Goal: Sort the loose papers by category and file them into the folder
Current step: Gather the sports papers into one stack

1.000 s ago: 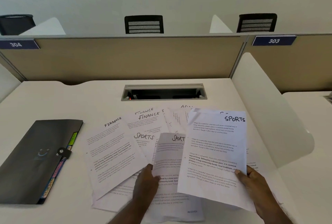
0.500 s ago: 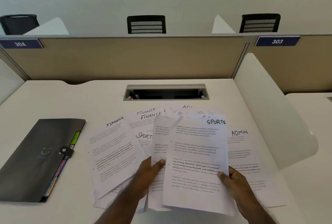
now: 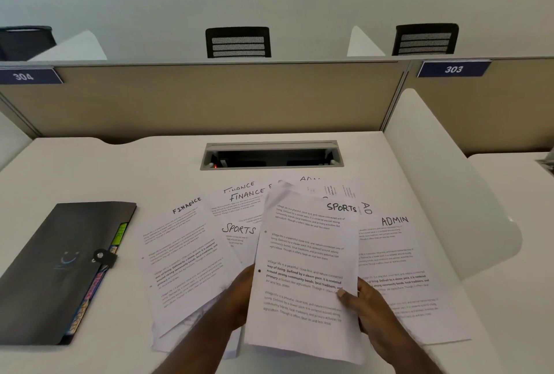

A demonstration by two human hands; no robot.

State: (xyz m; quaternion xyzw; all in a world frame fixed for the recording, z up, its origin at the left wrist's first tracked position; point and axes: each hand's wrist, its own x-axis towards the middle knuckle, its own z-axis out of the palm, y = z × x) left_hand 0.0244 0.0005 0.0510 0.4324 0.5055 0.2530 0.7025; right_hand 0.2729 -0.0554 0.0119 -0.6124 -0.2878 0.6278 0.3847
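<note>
My right hand [image 3: 367,306] pinches the lower right edge of the SPORTS sheets [image 3: 305,271], thumb on the printed face, fingers behind. My left hand [image 3: 239,298] holds the same sheets at their lower left edge; its fingers lie hidden behind the paper, so I cannot tell how they curl. The sheets are lifted above the counter [image 3: 75,170], long axis running away from me and leaning slightly right at the top, heading at the far end, printed face toward me. More than one sheet appears to be held, as a second edge shows at the upper left.

Beneath and around them, loose papers lie fanned flat on the counter. A FINANCE sheet [image 3: 183,256] lies to the left, its top tilted right. Two more FINANCE sheets [image 3: 239,197] overlap at the far side. A second SPORTS sheet [image 3: 238,233] shows between these and the held sheets. An ADMIN sheet [image 3: 395,268] lies to the right, with further sheets partly covered behind it.

The folder [image 3: 54,268], dark and closed, lies well left of the papers, long axis running diagonally, coloured tabs along its right edge.

Surroundings: white counter with a cable hatch [image 3: 271,155] at the far middle, beige partition [image 3: 209,98] behind, a white side divider [image 3: 443,182] to the right, number plates 304 [image 3: 24,76] and 303 [image 3: 453,69], and black chairs [image 3: 238,42] beyond, against a pale wall.
</note>
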